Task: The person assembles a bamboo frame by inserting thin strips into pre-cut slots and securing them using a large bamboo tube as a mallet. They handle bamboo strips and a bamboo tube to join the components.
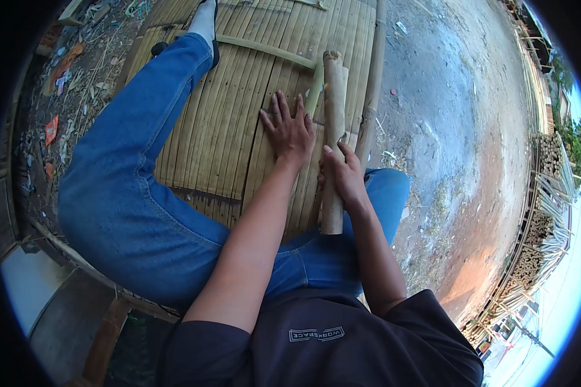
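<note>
My right hand point(347, 175) is wrapped round a thick, dry bamboo tube point(333, 103), its thumb lying along the near half. The tube points away from me, its near end by my right thigh and its far end over the slats. To the left of it, my left hand point(292, 134) rests palm down on the bamboo slat platform point(206, 138), fingers spread and holding nothing. A greenish bamboo strip point(315, 90) lies between that hand and the tube. Partly hidden behind the tube is a pale bamboo piece point(345, 87).
I sit on the platform, my left leg point(135, 148) bent along its left side. A long thin bamboo strip point(265, 48) crosses the far slats. A bamboo pole point(370, 97) edges the right side. Littered ground point(77, 97) lies left; stacked bamboo point(536, 232) stands far right.
</note>
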Motion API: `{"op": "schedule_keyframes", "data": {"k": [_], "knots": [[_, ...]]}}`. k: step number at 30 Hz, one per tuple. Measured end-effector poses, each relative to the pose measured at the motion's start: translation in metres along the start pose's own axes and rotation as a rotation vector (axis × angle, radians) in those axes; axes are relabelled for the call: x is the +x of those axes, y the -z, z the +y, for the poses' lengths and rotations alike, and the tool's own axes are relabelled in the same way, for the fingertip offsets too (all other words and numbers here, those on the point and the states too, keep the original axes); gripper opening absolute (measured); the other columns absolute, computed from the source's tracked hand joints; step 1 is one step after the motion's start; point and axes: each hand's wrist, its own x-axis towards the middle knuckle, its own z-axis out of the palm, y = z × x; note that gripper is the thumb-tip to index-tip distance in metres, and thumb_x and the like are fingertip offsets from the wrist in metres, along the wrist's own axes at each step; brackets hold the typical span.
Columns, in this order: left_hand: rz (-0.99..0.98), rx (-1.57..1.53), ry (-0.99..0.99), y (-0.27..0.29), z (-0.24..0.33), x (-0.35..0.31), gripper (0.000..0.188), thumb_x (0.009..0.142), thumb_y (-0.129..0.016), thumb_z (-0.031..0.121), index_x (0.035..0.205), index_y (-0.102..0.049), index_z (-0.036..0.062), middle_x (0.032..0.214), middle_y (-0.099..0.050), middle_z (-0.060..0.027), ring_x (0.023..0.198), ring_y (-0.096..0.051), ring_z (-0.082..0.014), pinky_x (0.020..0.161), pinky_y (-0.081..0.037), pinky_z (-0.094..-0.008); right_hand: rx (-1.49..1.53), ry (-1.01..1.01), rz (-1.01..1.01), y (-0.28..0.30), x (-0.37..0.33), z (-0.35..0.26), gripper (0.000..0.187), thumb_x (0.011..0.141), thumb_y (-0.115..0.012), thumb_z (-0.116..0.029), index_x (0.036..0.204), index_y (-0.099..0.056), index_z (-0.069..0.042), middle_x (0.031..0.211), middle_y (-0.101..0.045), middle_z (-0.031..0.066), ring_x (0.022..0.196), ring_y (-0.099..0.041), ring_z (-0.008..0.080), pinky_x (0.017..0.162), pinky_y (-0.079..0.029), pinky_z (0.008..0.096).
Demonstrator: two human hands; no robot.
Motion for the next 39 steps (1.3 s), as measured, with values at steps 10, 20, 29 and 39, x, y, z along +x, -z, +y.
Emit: {"op": "schedule_keyframes", "data": {"k": [10,20,29,39], "knots": [[0.033,0.017,0.001,-0.001,0.003,-0.001,0.056,0.103,-0.037,0.042,0.157,-0.038,0.0243,0.167,-0.018,-0.0185,0.156,-0.010,-0.0343,0.120,-0.004,-0.0651,0.112,-0.020,0.013,0.001,0.004,0.011,0.057,0.101,-0.061,-0.022,0.144,-0.031,0.000,0.083,-0.058,0.0068,0.059,-0.059,0.0143,0.051,-0.052,0.0312],[0.060,0.017,-0.003,-0.002,0.007,0.001,0.056,0.103,-0.037,0.042,0.156,-0.040,0.0240,0.167,-0.018,-0.0183,0.156,-0.011,-0.0343,0.121,-0.004,-0.0649,0.210,0.128,0.118,-0.001,0.009,0.018,0.043,0.100,-0.062,-0.019,0.132,-0.041,0.000,0.082,-0.058,0.0058,0.057,-0.059,0.0143,0.051,-0.052,0.0303],[0.026,0.044,0.013,-0.005,0.006,0.001,0.057,0.103,-0.040,0.043,0.156,-0.038,0.0234,0.167,-0.016,-0.0184,0.156,-0.009,-0.0346,0.120,-0.005,-0.0659,0.211,0.034,0.065,0.006,0.015,0.023,0.071,0.100,-0.062,-0.021,0.154,-0.021,0.000,0.082,-0.058,0.0057,0.059,-0.058,0.0150,0.053,-0.050,0.0290],[0.049,0.063,0.033,-0.008,0.006,-0.001,0.058,0.103,-0.038,0.045,0.157,-0.037,0.0248,0.167,-0.016,-0.0172,0.156,-0.009,-0.0339,0.119,-0.004,-0.0689,0.136,0.130,0.024,0.000,0.016,0.030,0.049,0.100,-0.062,-0.019,0.137,-0.036,-0.002,0.084,-0.057,0.0060,0.058,-0.060,0.0157,0.050,-0.052,0.0321]]}}
